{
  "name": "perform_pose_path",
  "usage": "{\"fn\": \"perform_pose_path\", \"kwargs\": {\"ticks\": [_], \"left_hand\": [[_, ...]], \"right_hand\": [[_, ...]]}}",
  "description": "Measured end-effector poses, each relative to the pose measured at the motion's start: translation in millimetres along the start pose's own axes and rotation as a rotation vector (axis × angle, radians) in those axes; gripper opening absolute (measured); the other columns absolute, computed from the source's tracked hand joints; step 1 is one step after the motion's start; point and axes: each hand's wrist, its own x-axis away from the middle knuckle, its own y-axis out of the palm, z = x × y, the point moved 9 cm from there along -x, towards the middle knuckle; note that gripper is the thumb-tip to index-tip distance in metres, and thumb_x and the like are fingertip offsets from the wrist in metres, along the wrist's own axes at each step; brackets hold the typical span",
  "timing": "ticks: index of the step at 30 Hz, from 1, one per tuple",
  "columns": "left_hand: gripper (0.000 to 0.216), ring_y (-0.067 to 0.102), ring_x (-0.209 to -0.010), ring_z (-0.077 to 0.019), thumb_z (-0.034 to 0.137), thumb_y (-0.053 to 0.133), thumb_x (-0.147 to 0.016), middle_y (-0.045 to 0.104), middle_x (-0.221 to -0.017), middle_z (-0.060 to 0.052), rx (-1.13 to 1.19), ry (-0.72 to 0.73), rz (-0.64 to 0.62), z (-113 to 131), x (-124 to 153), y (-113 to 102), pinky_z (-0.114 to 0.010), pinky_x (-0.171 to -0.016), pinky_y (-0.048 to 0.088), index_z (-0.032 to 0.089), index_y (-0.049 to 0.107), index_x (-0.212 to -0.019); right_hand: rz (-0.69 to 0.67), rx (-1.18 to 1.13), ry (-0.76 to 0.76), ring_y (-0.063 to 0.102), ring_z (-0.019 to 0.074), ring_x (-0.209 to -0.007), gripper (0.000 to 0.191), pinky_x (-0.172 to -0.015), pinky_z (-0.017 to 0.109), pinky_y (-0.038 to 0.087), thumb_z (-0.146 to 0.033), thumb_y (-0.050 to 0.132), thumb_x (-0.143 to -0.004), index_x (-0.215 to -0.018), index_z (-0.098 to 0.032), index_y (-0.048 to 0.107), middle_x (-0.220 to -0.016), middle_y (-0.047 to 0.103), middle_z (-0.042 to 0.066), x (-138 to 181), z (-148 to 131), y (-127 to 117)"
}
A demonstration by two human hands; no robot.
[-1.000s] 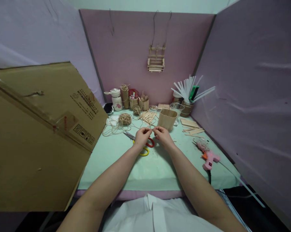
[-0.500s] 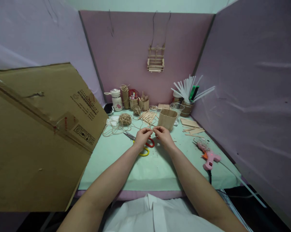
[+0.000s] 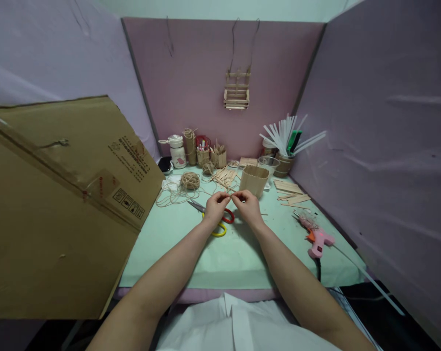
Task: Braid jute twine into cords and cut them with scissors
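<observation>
My left hand (image 3: 216, 205) and my right hand (image 3: 247, 206) meet over the middle of the table, fingertips pinched and nearly touching. What they pinch is too small and hidden to make out. Under and beside my left hand lie scissors (image 3: 196, 205) with one red and one yellow handle, blades pointing left. Just behind my right hand stands a container made of wooden craft sticks (image 3: 254, 180). A ball of twine (image 3: 190, 181) sits to the left, its loose strands looping over the table toward my hands.
A pink glue gun (image 3: 320, 242) lies at the right, with craft sticks (image 3: 293, 195) behind it. Farther back stand a clear plastic cup (image 3: 269, 165), a pot of white glue sticks (image 3: 283, 163) and a white bottle (image 3: 177, 153). A big cardboard box (image 3: 70, 209) fills the left.
Both hands stay pinched together in nearly the same place, with only a slight shift of the fingers. Nothing on the table has visibly moved.
</observation>
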Motion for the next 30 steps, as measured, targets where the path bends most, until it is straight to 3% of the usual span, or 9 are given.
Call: {"fn": "perform_pose_path", "kwargs": {"ticks": [10, 19, 23, 27, 30], "left_hand": [[0.007, 0.055, -0.074, -0.0132, 0.018, 0.061, -0.072, 0.061, -0.075, -0.002, -0.302, 0.201, 0.028, 15.8, 3.6, -4.2, -0.026, -0.076, 0.043, 0.019, 0.068, -0.072], [0.009, 0.056, -0.075, -0.0139, 0.019, 0.059, -0.072, 0.063, -0.077, -0.003, -0.31, 0.185, 0.014, 15.4, 3.1, -2.4, -0.027, -0.076, 0.043, 0.018, 0.068, -0.074], [0.006, 0.056, -0.071, -0.0124, 0.02, 0.062, -0.068, 0.062, -0.071, -0.001, -0.074, -0.016, 0.044, -0.3, 1.6, -3.9, -0.024, -0.069, 0.043, 0.016, 0.066, -0.071], [0.007, 0.046, -0.053, -0.0071, 0.016, 0.064, -0.064, 0.051, -0.057, 0.002, 0.373, -0.464, -0.055, -34.1, 7.9, 8.6, -0.017, -0.046, 0.033, 0.013, 0.058, -0.065], [0.008, 0.041, -0.047, -0.0052, 0.011, 0.06, -0.065, 0.045, -0.052, 0.003, 0.623, -0.743, -0.186, -44.6, 19.6, 23.2, -0.015, -0.042, 0.029, 0.012, 0.053, -0.062]], "right_hand": [[0.004, 0.025, -0.053, 0.054, 0.0161, -0.067, 0.011, -0.067, 0.03, 0.043, -0.028, 0.059, -0.071, -0.071, -0.021, 0.066, -0.074, 0.06, 0.003, 2.2, -2.3, 1.2], [0.002, 0.042, -0.049, 0.054, 0.0166, -0.069, 0.011, -0.068, 0.031, 0.044, -0.028, 0.057, -0.071, -0.071, -0.02, 0.063, -0.075, 0.059, 0.004, 1.6, -2.6, 0.7], [0.012, 0.039, -0.034, 0.053, 0.0159, -0.067, 0.009, -0.066, 0.03, 0.043, -0.027, 0.056, -0.071, -0.07, -0.02, 0.06, -0.073, 0.058, 0.003, 1.9, -2.7, 1.0], [-0.037, 0.0, -0.043, 0.052, 0.0146, -0.067, 0.009, -0.065, 0.028, 0.043, -0.026, 0.054, -0.072, -0.07, -0.019, 0.059, -0.074, 0.056, 0.002, 3.5, -7.3, 6.6], [-0.109, -0.048, -0.109, 0.052, 0.0139, -0.069, 0.008, -0.065, 0.027, 0.043, -0.024, 0.053, -0.072, -0.07, -0.019, 0.058, -0.076, 0.056, 0.001, 5.3, -17.4, 11.9]]}}
